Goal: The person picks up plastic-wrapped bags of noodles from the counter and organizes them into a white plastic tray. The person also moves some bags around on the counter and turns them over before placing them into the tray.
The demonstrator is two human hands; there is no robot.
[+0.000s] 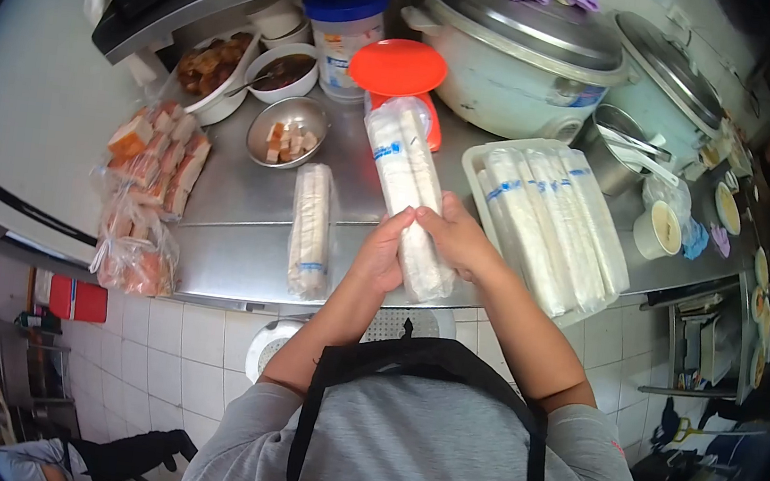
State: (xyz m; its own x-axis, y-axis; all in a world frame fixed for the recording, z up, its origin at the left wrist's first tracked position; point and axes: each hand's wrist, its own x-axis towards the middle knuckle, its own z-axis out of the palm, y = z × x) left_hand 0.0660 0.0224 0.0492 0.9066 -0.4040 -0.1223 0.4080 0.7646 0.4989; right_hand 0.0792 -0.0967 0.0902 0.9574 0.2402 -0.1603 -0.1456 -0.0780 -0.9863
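Both hands grip a long plastic-wrapped pack (pixel 404 171) of white stacked items with blue print, tilted over the front of the steel counter. My left hand (pixel 384 252) closes on its left side, and my right hand (pixel 457 239) wraps its right side. The thumbs meet on top of the pack. To the left, a similar narrower pack (pixel 311 232) lies on the counter. On the right, a white tray (pixel 478 187) carries several more packs (pixel 548 223). What exactly the wrapping contains is too small to make out.
Behind the held pack is a red scale (pixel 397 67). A steel bowl (pixel 287 132) of cut pieces, a white bowl (pixel 282 72) of dark liquid and bagged meat (pixel 159 158) sit leftward. Large cookers (pixel 520 56) stand at the back. Another person (pixel 84 463) is at lower left.
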